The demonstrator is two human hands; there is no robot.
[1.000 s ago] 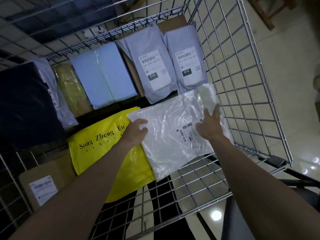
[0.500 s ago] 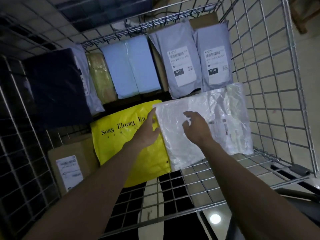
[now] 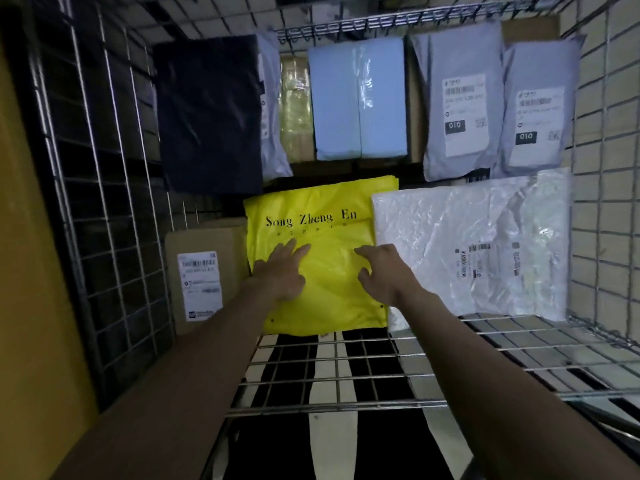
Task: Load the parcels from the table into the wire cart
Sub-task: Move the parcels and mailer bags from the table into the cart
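Dim room, pale tiled floor (image 3: 620, 22).

A bright yellow mailer (image 3: 322, 258) with black lettering lies beside a crinkled translucent white bag (image 3: 474, 244). Behind are a pale blue parcel (image 3: 358, 102), a navy one (image 3: 207, 112) and grey mailers (image 3: 457, 102) with white labels.

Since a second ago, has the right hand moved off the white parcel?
Yes. The right hand has shifted left, off the white parcel by the cart's right wall, onto the yellow parcel beside the left hand.
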